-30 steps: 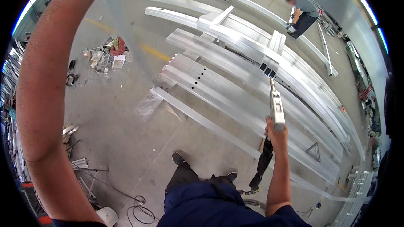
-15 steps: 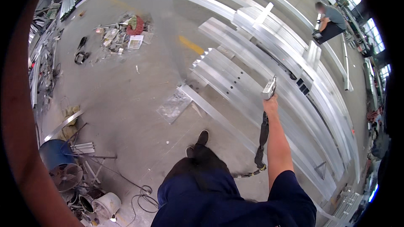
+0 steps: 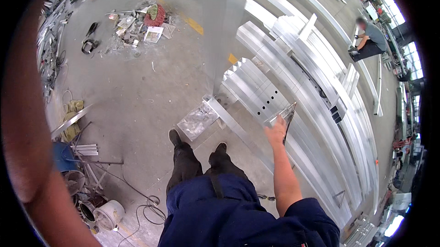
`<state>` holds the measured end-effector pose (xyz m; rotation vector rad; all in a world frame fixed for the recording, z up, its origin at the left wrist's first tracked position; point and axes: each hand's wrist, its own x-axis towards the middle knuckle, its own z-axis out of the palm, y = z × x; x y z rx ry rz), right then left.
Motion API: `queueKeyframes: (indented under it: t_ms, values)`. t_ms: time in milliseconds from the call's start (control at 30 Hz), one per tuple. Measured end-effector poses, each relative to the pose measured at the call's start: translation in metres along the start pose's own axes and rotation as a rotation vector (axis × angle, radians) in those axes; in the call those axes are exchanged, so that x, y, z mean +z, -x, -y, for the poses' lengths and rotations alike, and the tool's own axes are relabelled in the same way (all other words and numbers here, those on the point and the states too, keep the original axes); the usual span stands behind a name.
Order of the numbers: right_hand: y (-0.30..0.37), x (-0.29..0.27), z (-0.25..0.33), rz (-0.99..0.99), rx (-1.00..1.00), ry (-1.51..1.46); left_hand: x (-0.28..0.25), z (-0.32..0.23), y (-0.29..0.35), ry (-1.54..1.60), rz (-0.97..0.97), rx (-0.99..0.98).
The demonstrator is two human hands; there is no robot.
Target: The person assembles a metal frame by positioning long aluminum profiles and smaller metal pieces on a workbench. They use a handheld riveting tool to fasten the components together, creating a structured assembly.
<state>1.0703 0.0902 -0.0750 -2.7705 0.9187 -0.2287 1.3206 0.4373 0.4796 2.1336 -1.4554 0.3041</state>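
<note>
My right hand (image 3: pixel 276 131) is closed around a silver handheld tool (image 3: pixel 286 112) that looks like a welding gun, with a black sleeved cable partly hidden behind my arm. It hangs over a flat aluminium profile (image 3: pixel 257 92) with a row of dark holes. My left forearm (image 3: pixel 32 164) rises blurred and close along the left edge; its hand is out of the picture. In front of me a tall grey post (image 3: pixel 222 32) stands upright, its lower end by the end of a square metal tube (image 3: pixel 238 125). A dusty plate (image 3: pixel 198 121) lies on the floor beside that end.
Long aluminium profiles (image 3: pixel 316 105) fill the right side. Another person (image 3: pixel 370 41) crouches at the far right. A debris pile (image 3: pixel 137 27) lies at the far left. Near left are a white bucket (image 3: pixel 108 215), a blue drum (image 3: pixel 62 156) and a loose cable (image 3: pixel 153 208).
My right hand has swung left and nearer with the tool, which is now turned differently. My left foot has stepped forward and out. The post appears farther right.
</note>
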Motion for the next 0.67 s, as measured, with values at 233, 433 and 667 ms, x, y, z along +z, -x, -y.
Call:
queueKeyframes:
  t_ms: [233,433,667]
  values:
    - [-0.029,0.042,0.178,0.459,-0.068,-0.285,0.087,0.076,-0.012,1.020,0.122,-0.175]
    - [-0.018,0.108,0.209,0.402,-0.183,-0.294,0.282,0.128,0.032,1.069,-0.227,-0.053]
    - [-0.019,0.105,0.222,0.610,-0.038,0.128,0.325,0.143,0.056,0.979,-0.159,-0.055]
